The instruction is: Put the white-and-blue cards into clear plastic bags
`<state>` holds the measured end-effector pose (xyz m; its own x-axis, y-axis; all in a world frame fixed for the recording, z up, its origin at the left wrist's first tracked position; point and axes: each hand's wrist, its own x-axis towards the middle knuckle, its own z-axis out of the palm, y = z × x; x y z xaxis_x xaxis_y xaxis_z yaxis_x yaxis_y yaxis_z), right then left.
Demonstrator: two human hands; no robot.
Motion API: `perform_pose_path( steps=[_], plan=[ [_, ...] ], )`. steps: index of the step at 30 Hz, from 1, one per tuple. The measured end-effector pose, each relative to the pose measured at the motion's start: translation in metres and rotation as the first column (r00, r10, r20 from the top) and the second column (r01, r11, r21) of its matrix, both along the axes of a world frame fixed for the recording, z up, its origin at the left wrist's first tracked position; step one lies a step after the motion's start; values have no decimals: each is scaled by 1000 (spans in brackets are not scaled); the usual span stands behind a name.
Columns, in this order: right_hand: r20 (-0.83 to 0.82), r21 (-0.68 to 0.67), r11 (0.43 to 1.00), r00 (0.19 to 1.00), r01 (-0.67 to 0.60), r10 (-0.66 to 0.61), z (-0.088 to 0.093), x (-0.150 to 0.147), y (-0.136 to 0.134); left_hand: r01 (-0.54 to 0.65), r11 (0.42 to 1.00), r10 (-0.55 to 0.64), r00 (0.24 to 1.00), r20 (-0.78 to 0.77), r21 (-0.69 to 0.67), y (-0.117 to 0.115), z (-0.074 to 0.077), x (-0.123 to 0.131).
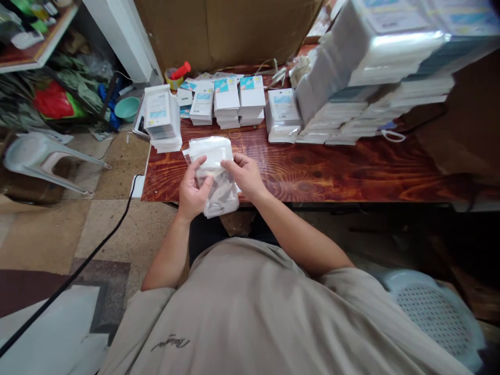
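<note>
Several clear plastic bags [221, 195] lie in a loose stack between my hands, over the table's front edge. My left hand [192, 192] grips the stack's left side, thumb on top. From the right, my right hand [247, 174] pinches the upper part of the bags between thumb and fingers. White showing through the upper half may be a card or more bags; I cannot tell which. Just beyond stand stacks of white printed cards [226, 101] with blue tops, and a taller stack of packed cards [162, 117] at the left.
The brown wooden table [332, 174] carries a high pile of bagged packs [375, 67] on the right. A tape roll with a red-handled tool [182, 71] sits at the back. A white stool [42, 153] is on the left, and a pale perforated stool [433, 317] at lower right.
</note>
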<state>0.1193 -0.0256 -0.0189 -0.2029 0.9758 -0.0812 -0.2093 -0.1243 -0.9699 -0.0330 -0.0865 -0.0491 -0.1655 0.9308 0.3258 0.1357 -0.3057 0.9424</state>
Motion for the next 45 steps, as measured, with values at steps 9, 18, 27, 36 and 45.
perform_pose_path(
  steps=[9, 18, 27, 36, 45],
  plan=[
    [-46, 9, 996, 995, -93, 93, -6, 4, 2, 13, 1000, -12, 1000, -19, 13, 0, -3, -6],
    [497, 280, 834, 815, -476, 298, 43, 59, 4, 610, 700, -685, 720, -109, -371, -8, 55, -20],
    [360, -62, 336, 293, -940, 886, 13, 78, -51, 771, 187, -942, 316, 111, -609, -35, 62, -7],
    [132, -260, 898, 909, -354, 396, -26, 80, -23, 461, 602, -317, 887, 336, -651, 21, 33, -47],
    [910, 69, 969, 413, -237, 36, -18, 15, 9, -131, 848, -197, 822, -534, -514, 163, 11, -41]
  ],
)
